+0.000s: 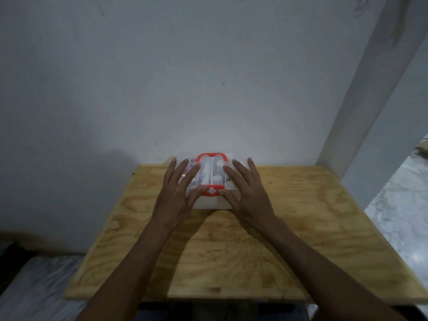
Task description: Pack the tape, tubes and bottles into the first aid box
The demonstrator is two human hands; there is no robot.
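1. The first aid box (212, 179) sits at the far edge of the plywood table (301, 228), against the wall; its clear lid is down, with white items dimly visible inside.
2. The left hand (179, 193) and right hand (245, 193) lie flat, fingers spread, pressing the lid; thumbs flank the red latch (211, 190).
3. Uneven pressure could leave the latch unclicked, or an overfilled box could spring open.

First aid box (211, 179) — clear lid shut, red handle and latch — white contents dimly visible inside.
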